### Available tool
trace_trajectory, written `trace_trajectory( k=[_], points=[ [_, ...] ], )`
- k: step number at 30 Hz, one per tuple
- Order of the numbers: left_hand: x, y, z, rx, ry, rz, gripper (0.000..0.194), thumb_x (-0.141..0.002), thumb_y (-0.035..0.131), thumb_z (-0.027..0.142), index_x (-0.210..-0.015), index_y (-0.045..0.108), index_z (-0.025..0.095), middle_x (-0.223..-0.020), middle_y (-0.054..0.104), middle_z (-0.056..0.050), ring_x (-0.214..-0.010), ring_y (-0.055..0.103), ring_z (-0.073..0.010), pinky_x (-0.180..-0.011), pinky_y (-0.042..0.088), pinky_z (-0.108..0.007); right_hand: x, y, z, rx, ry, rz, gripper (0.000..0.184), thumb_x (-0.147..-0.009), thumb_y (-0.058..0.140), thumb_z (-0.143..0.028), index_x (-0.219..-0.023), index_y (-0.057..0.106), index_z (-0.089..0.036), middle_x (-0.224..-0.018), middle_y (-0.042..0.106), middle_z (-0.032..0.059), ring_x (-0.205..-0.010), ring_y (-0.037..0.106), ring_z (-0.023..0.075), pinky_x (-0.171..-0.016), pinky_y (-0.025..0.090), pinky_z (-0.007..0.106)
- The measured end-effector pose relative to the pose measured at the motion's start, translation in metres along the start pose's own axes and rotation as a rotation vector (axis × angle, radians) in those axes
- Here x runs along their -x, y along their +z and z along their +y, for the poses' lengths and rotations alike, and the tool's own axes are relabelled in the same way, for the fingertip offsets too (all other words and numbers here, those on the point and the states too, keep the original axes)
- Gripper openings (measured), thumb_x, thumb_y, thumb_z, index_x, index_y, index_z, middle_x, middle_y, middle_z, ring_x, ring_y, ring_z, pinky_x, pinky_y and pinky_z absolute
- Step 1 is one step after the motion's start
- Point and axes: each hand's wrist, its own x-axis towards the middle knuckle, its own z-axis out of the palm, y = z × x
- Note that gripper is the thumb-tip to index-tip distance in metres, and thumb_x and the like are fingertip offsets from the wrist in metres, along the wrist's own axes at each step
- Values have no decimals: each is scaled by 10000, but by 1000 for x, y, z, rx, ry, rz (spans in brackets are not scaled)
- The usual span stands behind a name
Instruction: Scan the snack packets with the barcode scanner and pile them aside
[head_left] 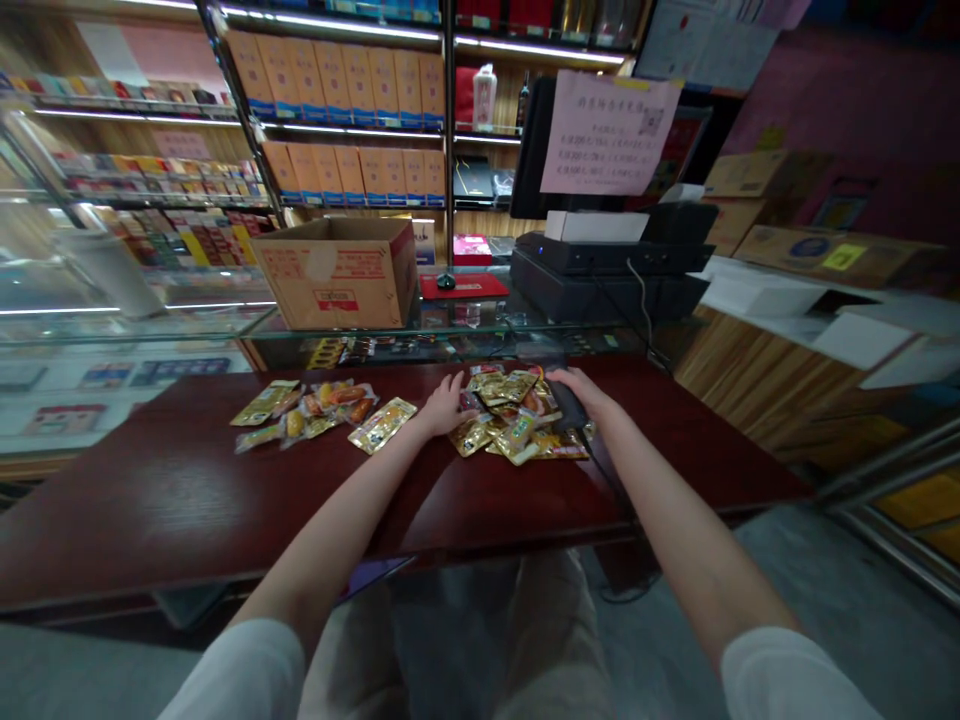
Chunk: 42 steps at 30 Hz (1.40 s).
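Note:
My right hand is closed around a dark handheld barcode scanner, whose cord hangs down over the table's front edge. The scanner is over the right side of a heap of gold-coloured snack packets. At the heap's left edge is my left hand, fingers stretched out and apart, close to a small dark packet. A flat gold packet lies by itself left of that hand. Further left, several clear-wrapped snacks and a gold packet lie in a second group.
Everything rests on a dark red wooden table. Behind it, a glass counter carries an open cardboard box, a mouse on a red mat and a till screen. Stocked shelves stand behind.

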Motion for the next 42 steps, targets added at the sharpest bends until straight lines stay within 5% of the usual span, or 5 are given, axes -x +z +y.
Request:
trace_trajectory(
  k=[6, 10, 15, 29, 42],
  points=[
    [-6, -7, -7, 29, -91, 27, 551, -682, 808, 360, -1147, 613, 137, -1199, 554, -177, -1175, 558, -364, -1027, 429, -480, 0, 29, -22, -187, -18, -165, 262, -729, 647, -381, -888, 688, -177, -776, 721, 63, -666, 668, 196, -529, 497, 266],
    [1, -12, -25, 562, -172, 251, 572, -609, 834, 228, -1116, 587, 136, -1136, 561, -125, -1041, 610, -260, -998, 460, -424, -4, 47, -10, -293, 109, -267, 244, -758, 632, -370, -914, 618, -182, -680, 643, 18, -470, 523, 111, -415, 426, 223],
    [14, -19, -44, 1151, -141, 269, 633, -611, 776, 227, -1195, 533, 185, -952, 627, -36, -888, 627, -178, -866, 510, -374, -3, 66, 10, -455, 177, -426, 248, -741, 666, -357, -868, 532, -192, -673, 564, -35, -390, 322, 36, -339, 250, 173],
    [23, -25, -35, 621, 15, 309, 781, -722, 699, 197, -1355, 242, 217, -1263, 550, -112, -1012, 655, -185, -905, 548, -379, 10, 78, 16, -410, 123, -348, 342, -705, 738, -399, -896, 547, -189, -568, 494, -75, -369, 364, 54, -347, 262, 200],
    [27, -21, -33, 305, 32, 255, 683, -751, 728, 308, -1332, 395, 172, -1254, 563, -127, -1158, 574, -236, -999, 484, -385, 12, 79, 15, -347, 155, -334, 369, -686, 768, -415, -842, 514, -196, -527, 489, -88, -356, 372, 53, -352, 281, 196]
  ],
)
